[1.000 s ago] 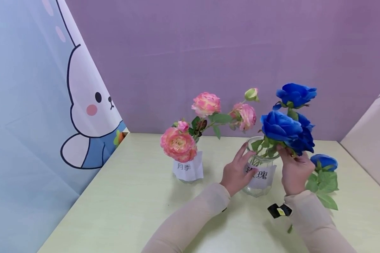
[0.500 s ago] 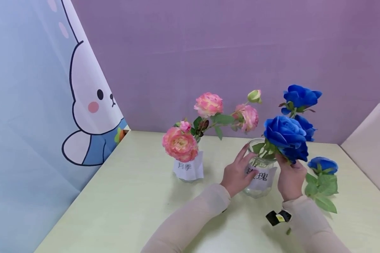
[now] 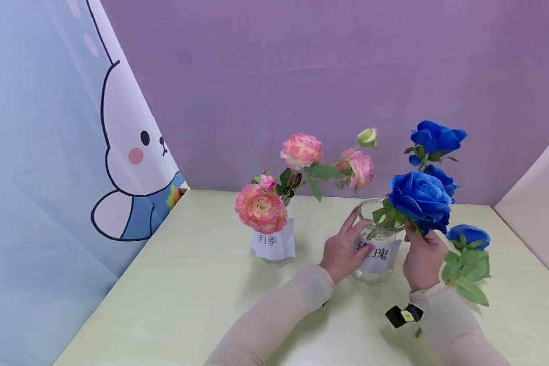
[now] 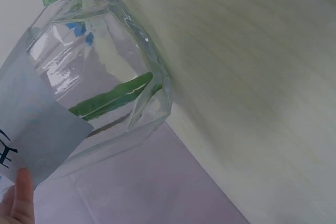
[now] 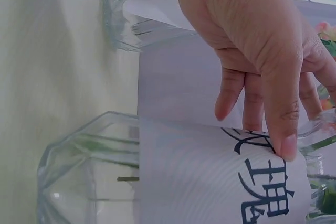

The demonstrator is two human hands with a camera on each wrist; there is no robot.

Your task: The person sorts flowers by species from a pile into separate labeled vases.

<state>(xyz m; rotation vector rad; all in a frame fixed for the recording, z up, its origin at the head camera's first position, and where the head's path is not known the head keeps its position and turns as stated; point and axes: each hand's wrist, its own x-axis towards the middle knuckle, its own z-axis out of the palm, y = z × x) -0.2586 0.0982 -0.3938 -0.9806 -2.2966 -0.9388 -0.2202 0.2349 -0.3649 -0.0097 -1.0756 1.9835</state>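
In the head view my left hand (image 3: 346,250) grips a clear glass jar (image 3: 372,275) near its rim, the thumb over a paper label (image 3: 380,257) with black characters. My right hand (image 3: 423,259) is just right of the rim. Its fingers pinch beneath a large blue rose (image 3: 420,195); the exact spot is hidden by petals. Another blue rose (image 3: 438,138) stands taller behind. Green stems show through the jar wall in the left wrist view, below a paper label (image 4: 47,124). The right wrist view shows the left hand (image 5: 262,45) across the jar's label (image 5: 194,177).
Left of the jar, a second labelled jar (image 3: 273,245) holds pink flowers (image 3: 261,208), one stem leaning toward the blue roses. At right a loose blue rose (image 3: 468,237) with green leaves lies on the pale table (image 3: 187,284). A purple wall (image 3: 302,76) closes the back.
The front blue rose has moved right and slightly down with my right hand, turning its face more toward the camera. My left hand stays on the jar.
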